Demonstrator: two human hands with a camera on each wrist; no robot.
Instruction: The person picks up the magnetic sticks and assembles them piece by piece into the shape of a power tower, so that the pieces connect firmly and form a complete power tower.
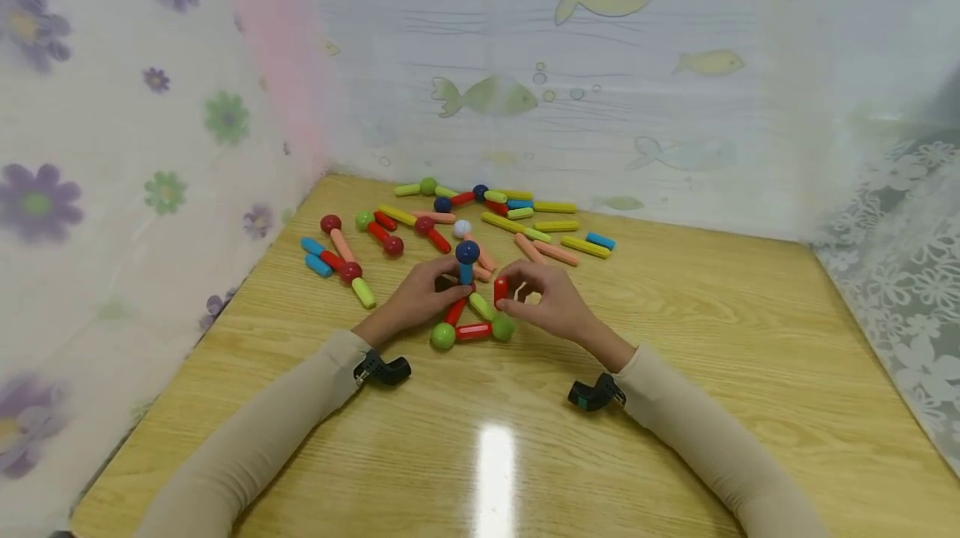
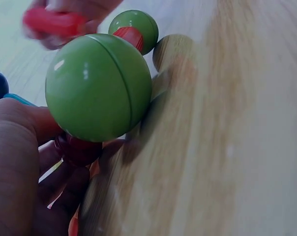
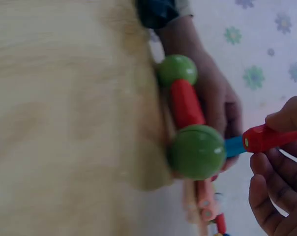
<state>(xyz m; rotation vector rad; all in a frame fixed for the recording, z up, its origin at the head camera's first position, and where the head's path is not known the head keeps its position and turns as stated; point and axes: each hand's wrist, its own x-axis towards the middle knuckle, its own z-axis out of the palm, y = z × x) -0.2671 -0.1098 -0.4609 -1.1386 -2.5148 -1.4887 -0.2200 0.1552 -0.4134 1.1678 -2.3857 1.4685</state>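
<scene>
A triangle of magnetic sticks and balls lies on the table, with a green ball and another green ball at its near corners. A red stick joins these two. At the far corner my left hand grips a dark red ball, partly hidden by the fingers. From there a blue stick stands upright, topped by a dark blue ball. Just right of the triangle, my right hand pinches a loose red stick between thumb and fingers, roughly upright and above the right green ball.
Several sticks and balls lie behind the hands, among them a white ball and a yellow stick. To the left is a joined piece with a dark red ball. A fish-patterned curtain hangs along the back of the table.
</scene>
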